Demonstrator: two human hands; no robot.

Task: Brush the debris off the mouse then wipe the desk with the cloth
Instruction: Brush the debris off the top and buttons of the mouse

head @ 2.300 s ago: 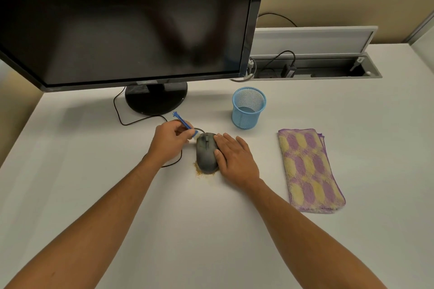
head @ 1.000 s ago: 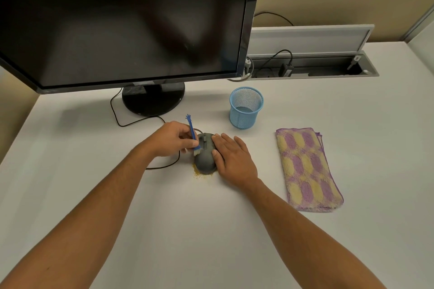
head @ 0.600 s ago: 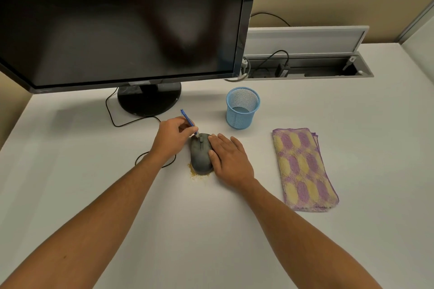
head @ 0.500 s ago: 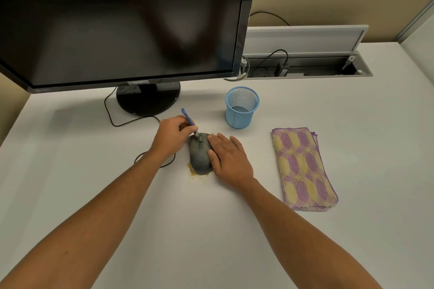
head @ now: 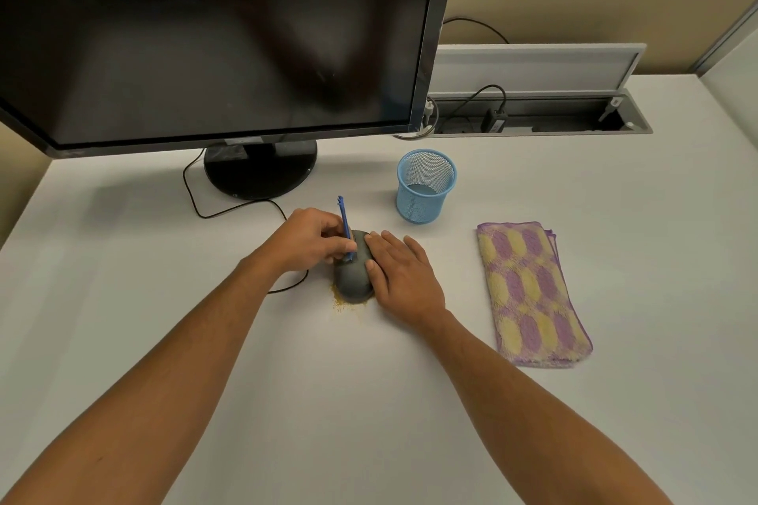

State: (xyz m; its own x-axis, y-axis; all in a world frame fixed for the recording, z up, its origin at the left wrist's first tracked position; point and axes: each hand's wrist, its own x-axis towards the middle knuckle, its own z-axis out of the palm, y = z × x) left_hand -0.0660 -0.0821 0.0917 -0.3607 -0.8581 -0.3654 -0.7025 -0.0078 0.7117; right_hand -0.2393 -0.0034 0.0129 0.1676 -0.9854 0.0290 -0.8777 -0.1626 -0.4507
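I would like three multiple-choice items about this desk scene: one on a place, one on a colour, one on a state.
1. Where does the debris lie?
A. inside the mesh cup
B. on the desk by the near end of the mouse
C. on the cloth

2. What colour is the brush?
A. blue
B. red
C. white

3. How is the cloth now?
A. held in the right hand
B. spread under the mouse
C. folded, lying untouched

Answers:
1 B: yellowish grains lie on the desk around the near end of the mouse.
2 A: the left hand holds a blue handle.
3 C: it lies apart from the right hand.
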